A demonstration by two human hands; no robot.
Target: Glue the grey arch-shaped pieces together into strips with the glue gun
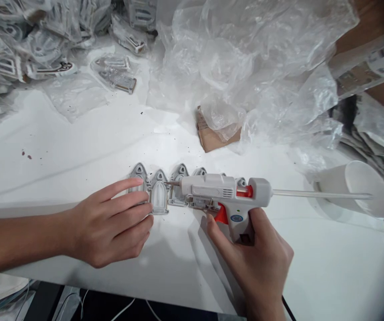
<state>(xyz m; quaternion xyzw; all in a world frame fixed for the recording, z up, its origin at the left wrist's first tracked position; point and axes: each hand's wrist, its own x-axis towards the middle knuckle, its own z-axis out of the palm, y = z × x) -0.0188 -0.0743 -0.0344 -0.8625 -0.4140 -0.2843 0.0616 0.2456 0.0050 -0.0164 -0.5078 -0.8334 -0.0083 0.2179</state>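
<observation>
My right hand (262, 258) grips the handle of a white glue gun (212, 189) with a red trigger. A long clear glue stick (312, 194) sticks out of its back end. The gun's nozzle points left, over a row of small grey arch-shaped pieces with pointed tops. Just under the tip lies one arch piece (159, 194). My left hand (115, 223) lies palm down with fingers stretched out, its fingertips over the leftmost arch piece (139, 171). The gun's body hides parts of the pieces at the row's right.
Bagged grey parts (45, 40) are heaped at the back left. Crumpled clear plastic bags (238, 58) fill the back, with a cardboard piece (215, 133) in front. A white cup (355, 189) lies on its side at the right. The white table's (112, 281) front edge runs below my hands.
</observation>
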